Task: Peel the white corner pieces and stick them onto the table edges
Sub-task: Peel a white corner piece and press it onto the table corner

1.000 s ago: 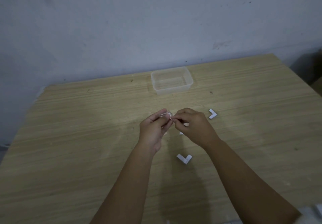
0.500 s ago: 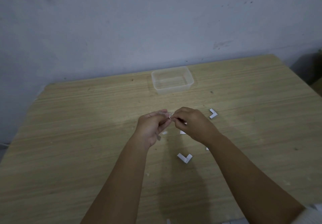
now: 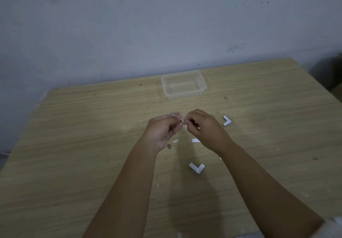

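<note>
A pale wood-grain table (image 3: 74, 154) is seen set against a scuffed grey-white wall (image 3: 129, 25); its far edge meets the wall, and its left and right edges slope outward toward the near side. Broad bare tabletop is left open on the left and at the far right.

Above the table's middle, a small white corner piece (image 3: 183, 125) is pinched between the left hand (image 3: 162, 132) and the right hand (image 3: 205, 128), fingers of both curled round it; its detail is blurred.

A white L-shaped corner piece (image 3: 227, 121) lies flat just right of the right hand. A second white L-shaped corner piece (image 3: 197, 167) lies nearer, between the forearms. Small white paper scraps (image 3: 195, 140) are scattered beneath the hands.

A clear rectangular plastic container (image 3: 184, 85) with rounded corners stands near the far edge, well apart from the hands.
</note>
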